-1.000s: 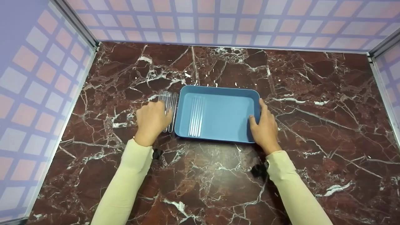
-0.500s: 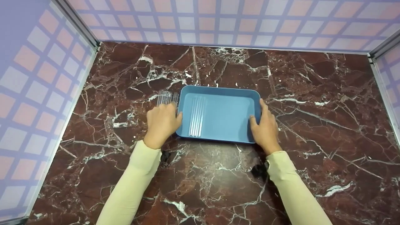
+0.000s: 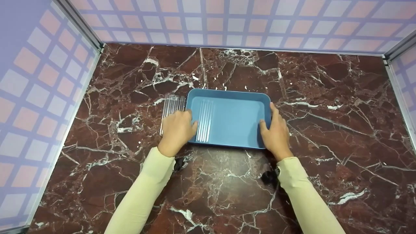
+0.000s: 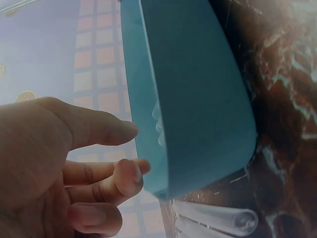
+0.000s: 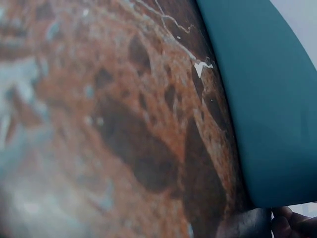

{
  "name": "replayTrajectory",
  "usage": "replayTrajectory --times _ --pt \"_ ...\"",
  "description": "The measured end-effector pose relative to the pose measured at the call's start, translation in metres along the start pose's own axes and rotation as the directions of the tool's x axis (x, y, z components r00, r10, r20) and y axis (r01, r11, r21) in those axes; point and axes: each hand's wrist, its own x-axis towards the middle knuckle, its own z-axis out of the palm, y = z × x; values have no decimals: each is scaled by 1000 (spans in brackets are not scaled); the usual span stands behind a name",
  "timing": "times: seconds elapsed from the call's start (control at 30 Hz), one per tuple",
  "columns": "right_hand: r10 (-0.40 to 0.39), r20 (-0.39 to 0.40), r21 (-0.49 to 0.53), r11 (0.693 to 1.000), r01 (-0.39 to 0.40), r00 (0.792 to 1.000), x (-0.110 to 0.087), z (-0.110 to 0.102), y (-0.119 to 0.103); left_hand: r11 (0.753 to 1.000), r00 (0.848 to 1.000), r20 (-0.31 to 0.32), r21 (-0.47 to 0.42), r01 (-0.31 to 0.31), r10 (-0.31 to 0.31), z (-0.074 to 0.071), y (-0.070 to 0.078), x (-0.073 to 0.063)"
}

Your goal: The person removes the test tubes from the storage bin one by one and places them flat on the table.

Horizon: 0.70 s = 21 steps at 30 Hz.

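Note:
A blue rectangular tray lies on the marble-patterned surface, with several clear tubes side by side along its left inside. Outside its left wall rest several more clear tubes, partly hidden behind my left hand. That hand hovers at the tray's left rim. In the left wrist view its thumb and loosely bent fingers stand apart, with nothing visible between them. My right hand grips the tray's right wall, thumb inside and fingers outside. The right wrist view mostly shows the tray's outer wall.
Checkered panels bound the surface at the back and on both sides. The dark red marble-patterned surface extends around the tray. A small dark device sits by the right wrist.
My left hand has moved right, from over the outside tubes to the tray's left rim, uncovering more of those tubes. My right hand and the tray have stayed in place.

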Motion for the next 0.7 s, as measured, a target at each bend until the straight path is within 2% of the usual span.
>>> replayTrajectory --times 0.33,0.7 --pt "3 -15 3 1000 -2 1000 0 1 1 999 999 28 18 -35 34 11 10 0" --pt "4 -12 5 1000 -4 1000 1 1 0 999 999 51 50 -9 6 22 14 2"
